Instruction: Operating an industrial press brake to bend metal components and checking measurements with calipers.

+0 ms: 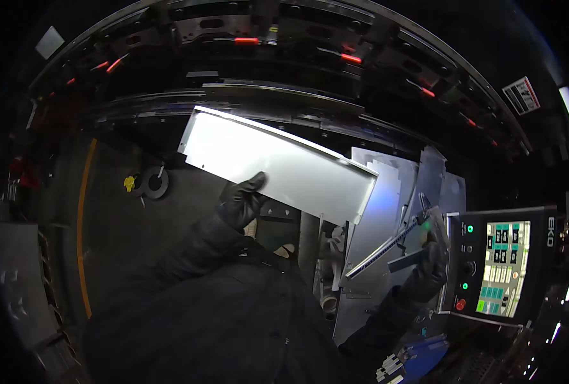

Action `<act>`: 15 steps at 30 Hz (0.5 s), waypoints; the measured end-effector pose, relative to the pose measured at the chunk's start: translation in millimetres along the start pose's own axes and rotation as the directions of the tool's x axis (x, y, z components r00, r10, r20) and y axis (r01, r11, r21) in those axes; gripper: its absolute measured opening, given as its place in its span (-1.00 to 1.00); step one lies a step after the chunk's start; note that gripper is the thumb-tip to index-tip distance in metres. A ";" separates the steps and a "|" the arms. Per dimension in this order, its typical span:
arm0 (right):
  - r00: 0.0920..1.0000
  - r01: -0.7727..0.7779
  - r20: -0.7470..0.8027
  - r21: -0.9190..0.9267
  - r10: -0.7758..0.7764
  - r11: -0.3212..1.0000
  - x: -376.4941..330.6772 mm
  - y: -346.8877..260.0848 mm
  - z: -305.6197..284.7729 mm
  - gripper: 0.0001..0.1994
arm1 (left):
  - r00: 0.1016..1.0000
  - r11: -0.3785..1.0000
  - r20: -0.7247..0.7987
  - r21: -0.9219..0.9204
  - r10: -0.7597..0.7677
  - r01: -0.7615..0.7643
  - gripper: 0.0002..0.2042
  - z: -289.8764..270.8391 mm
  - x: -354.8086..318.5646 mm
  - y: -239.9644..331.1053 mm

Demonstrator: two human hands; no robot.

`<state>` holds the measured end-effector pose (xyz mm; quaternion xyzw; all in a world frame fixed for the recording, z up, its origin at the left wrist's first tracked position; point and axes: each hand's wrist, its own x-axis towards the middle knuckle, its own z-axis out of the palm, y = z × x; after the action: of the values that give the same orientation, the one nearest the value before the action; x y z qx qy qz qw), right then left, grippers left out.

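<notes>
My left hand, in a black glove, grips the near long edge of a sheet-metal panel, its thumb on the upper face. The panel is long, pale and bright, with narrow bent-up edges, and is tilted in front of the machine. At the right, my right hand, also gloved in black, is beside a caliper that lies slanting over grey metal sheets. A short dark flat bar shows next to its fingers. Those fingers are too dark to tell whether they hold anything.
A control panel with a lit screen and a red button stands at the far right. Across the back runs a machine beam with red lights. A tape roll and an orange floor line are at left; a blue object is lower right.
</notes>
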<state>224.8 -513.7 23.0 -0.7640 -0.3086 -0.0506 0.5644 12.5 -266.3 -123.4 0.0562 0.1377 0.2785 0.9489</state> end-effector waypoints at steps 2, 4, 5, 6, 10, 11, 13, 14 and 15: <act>1.000 0.003 0.027 0.058 -0.004 0.998 -1.0 5.1 1.0 -0.77 | 1.000 0.999 -0.009 -0.028 0.018 -0.018 -0.72 0.8 -1.8 2.8; 1.000 -0.026 0.018 0.103 0.024 0.994 -2.3 8.6 1.3 -0.77 | 0.975 0.990 0.221 -0.139 0.010 0.021 -0.73 5.3 -4.5 5.5; 0.998 0.015 0.052 0.062 -0.019 0.998 -1.4 3.6 4.4 -0.73 | 0.944 0.981 0.329 -0.189 0.019 0.046 -0.73 7.1 -5.6 6.6; 0.994 0.058 0.089 0.023 -0.060 0.998 -0.4 -0.3 7.0 -0.68 | 0.901 0.969 0.432 -0.236 0.034 0.076 -0.73 7.7 -6.0 6.8; 0.956 0.217 0.177 0.120 -0.236 0.969 7.5 -8.4 29.4 -0.61 | 0.945 0.969 0.328 -0.230 -0.008 0.088 -0.69 1.1 -12.1 9.4; 0.927 0.286 0.184 0.218 -0.327 0.933 7.4 -13.2 36.0 -0.60 | 0.957 0.969 0.290 -0.228 -0.021 0.090 -0.68 -0.2 -13.7 9.1; 0.941 0.013 0.304 0.404 -0.148 0.915 3.2 -35.2 44.2 -0.60 | 0.959 0.973 0.282 -0.217 -0.021 0.085 -0.68 -2.4 -16.5 8.3; 0.946 0.008 0.295 0.402 -0.137 0.916 0.4 -37.9 49.7 -0.60 | 0.962 0.974 0.273 -0.215 -0.007 0.068 -0.67 -3.1 -20.4 7.5; 0.925 0.025 0.335 0.421 -0.181 0.907 -0.4 -39.7 55.6 -0.61 | 0.965 0.976 0.264 -0.213 0.007 0.051 -0.67 -4.1 -23.3 7.0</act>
<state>188.4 -457.3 36.0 -0.6072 -0.4525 0.1280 0.6404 -11.1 -273.0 -120.7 -0.0134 -0.0200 0.2712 0.9622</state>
